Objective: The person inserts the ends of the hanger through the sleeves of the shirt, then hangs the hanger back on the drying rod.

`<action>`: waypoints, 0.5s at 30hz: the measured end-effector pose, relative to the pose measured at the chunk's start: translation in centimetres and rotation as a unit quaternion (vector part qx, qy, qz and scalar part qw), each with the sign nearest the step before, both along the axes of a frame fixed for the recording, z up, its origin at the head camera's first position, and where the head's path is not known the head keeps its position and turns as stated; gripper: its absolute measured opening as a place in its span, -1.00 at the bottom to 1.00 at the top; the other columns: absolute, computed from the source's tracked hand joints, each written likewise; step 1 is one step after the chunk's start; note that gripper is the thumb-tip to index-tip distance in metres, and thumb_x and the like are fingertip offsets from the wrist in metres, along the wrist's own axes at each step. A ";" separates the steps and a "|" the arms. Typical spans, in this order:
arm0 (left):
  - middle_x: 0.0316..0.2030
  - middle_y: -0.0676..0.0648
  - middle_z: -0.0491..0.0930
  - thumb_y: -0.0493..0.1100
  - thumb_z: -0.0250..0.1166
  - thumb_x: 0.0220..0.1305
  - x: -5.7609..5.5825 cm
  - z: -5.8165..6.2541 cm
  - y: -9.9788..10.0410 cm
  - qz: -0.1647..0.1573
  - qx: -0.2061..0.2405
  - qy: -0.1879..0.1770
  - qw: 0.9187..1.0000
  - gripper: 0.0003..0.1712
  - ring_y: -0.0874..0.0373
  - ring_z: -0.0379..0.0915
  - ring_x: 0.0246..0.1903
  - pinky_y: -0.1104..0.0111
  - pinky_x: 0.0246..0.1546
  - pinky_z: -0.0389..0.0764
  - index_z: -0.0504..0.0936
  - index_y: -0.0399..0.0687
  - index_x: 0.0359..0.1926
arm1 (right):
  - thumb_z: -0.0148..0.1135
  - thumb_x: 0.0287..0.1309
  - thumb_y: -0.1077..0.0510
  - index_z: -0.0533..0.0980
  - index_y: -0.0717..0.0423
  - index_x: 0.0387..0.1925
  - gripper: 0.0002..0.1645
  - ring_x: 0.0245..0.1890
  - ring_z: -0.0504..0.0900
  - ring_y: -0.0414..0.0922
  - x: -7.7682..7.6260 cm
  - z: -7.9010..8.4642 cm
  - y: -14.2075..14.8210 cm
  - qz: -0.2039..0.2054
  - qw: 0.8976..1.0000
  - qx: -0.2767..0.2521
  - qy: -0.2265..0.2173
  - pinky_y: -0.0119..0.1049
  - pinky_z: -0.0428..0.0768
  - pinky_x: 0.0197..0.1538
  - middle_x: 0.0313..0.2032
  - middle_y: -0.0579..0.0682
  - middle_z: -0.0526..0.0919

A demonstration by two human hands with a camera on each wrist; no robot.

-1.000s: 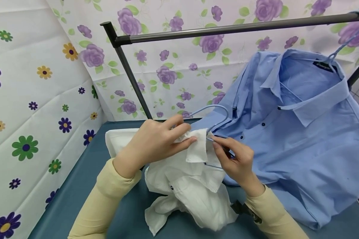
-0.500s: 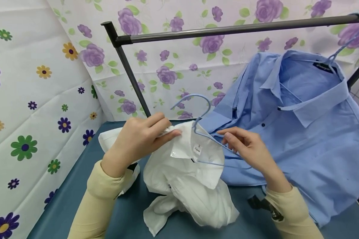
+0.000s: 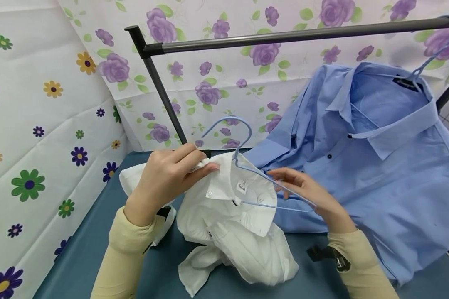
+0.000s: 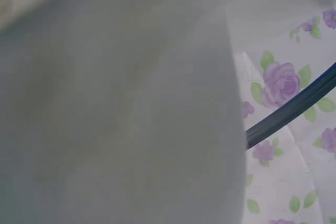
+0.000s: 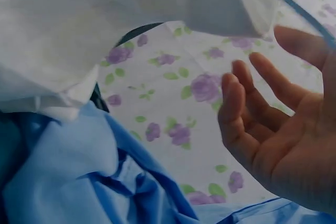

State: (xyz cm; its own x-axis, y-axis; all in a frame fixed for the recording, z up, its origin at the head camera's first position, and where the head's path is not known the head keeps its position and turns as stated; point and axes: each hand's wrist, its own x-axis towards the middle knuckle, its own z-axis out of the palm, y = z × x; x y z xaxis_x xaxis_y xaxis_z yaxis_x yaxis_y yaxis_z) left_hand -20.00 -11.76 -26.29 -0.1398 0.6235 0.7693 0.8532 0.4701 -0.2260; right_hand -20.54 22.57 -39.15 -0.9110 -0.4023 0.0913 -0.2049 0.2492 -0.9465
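My left hand [image 3: 168, 176] pinches the white shirt [image 3: 243, 253] near its collar, thumb on top of the cloth. A light blue wire hanger [image 3: 250, 132] is partly inside that shirt: its hook rises above the neck opening, and its right end sticks out past the collar. A small label [image 3: 242, 186] shows inside the neck. Beside the hanger's bare end is my right hand [image 3: 310, 193], its fingers loosely bent and holding nothing. In the right wrist view the wire passes close by the thumb [image 5: 302, 45]. White cloth fills most of the left wrist view.
A dark clothes rack bar [image 3: 284, 37] runs across the back. From its right end hangs a blue shirt [image 3: 396, 187] on another hanger, spreading down close to my right hand. Under everything is a dark teal tabletop [image 3: 93, 257], with flowered curtains [image 3: 209, 79] behind and at left.
My right hand has let go at the collar and moved right, leaving the hanger's end bare. My left hand has shifted left with the white shirt and hanger, and the hook stands higher.
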 end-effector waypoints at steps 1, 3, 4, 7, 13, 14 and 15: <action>-0.59 0.00 0.30 0.12 0.10 0.54 0.0 -0.1 0.0 -0.001 0.005 -0.001 1.000 -0.51 0.26 0.03 -0.80 0.42 -0.78 0.12 0.52 -0.13 -0.44 | 0.13 0.49 0.04 0.39 0.07 0.38 -0.48 -0.09 0.60 0.07 0.1 -0.3 -0.1 0.014 1.000 0.003 -0.010 -0.06 0.61 -0.08 0.20 0.12 0.51; -0.57 0.00 0.35 0.12 0.11 0.53 0.0 -0.4 -0.1 0.000 0.015 -0.001 1.000 -0.52 0.25 0.09 -0.79 0.43 -0.78 0.17 0.54 -0.13 -0.42 | 0.17 0.46 0.09 0.35 0.11 0.40 -0.44 -0.11 0.61 0.09 0.2 -0.9 -0.3 0.051 0.998 0.002 -0.021 -0.03 0.62 -0.10 0.18 0.15 0.52; -0.57 0.00 0.37 0.12 0.11 0.53 -0.1 -0.5 -0.2 0.001 0.019 0.000 1.000 -0.52 0.24 0.12 -0.78 0.43 -0.78 0.19 0.54 -0.13 -0.42 | 0.20 0.43 0.09 0.34 0.11 0.40 -0.41 -0.13 0.61 0.09 0.4 -1.2 -0.5 0.068 0.997 0.004 -0.026 -0.01 0.62 -0.10 0.14 0.15 0.53; -0.55 -0.03 0.43 0.12 0.12 0.52 -0.2 -0.7 -0.2 0.004 0.036 0.009 0.999 -0.52 0.21 0.22 -0.76 0.41 -0.77 0.27 0.54 -0.14 -0.42 | 0.27 0.37 0.14 0.32 0.11 0.40 -0.37 -0.09 0.60 0.08 0.7 -1.8 -0.8 0.116 0.992 -0.011 -0.044 0.10 0.62 -0.11 0.11 0.18 0.54; -0.57 -0.06 0.43 0.13 0.14 0.50 -0.6 -1.1 -0.4 0.011 0.070 0.008 0.997 -0.50 0.20 0.22 -0.78 0.38 -0.78 0.29 0.52 -0.17 -0.44 | 0.28 0.36 0.18 0.35 0.11 0.33 -0.43 -0.27 0.62 0.07 1.0 -2.7 -1.2 0.121 0.990 -0.046 -0.050 0.08 0.61 -0.13 -0.11 0.20 0.61; -0.57 -0.06 0.43 0.13 0.14 0.50 -0.7 -1.2 -0.5 0.013 0.074 0.007 0.997 -0.50 0.20 0.21 -0.79 0.38 -0.78 0.30 0.52 -0.18 -0.44 | 0.27 0.36 0.20 0.36 0.14 0.33 -0.44 -0.30 0.62 0.07 1.0 -2.8 -1.1 0.118 0.991 -0.055 -0.044 0.06 0.62 -0.14 -0.14 0.22 0.61; -0.56 -0.06 0.43 0.14 0.14 0.50 -0.8 -1.3 -0.6 0.014 0.078 0.010 0.997 -0.49 0.21 0.20 -0.80 0.39 -0.79 0.28 0.53 -0.18 -0.44 | 0.27 0.36 0.22 0.35 0.17 0.33 -0.43 -0.32 0.63 0.06 1.0 -2.8 -1.0 0.113 0.991 -0.066 -0.041 0.03 0.63 -0.15 -0.15 0.22 0.62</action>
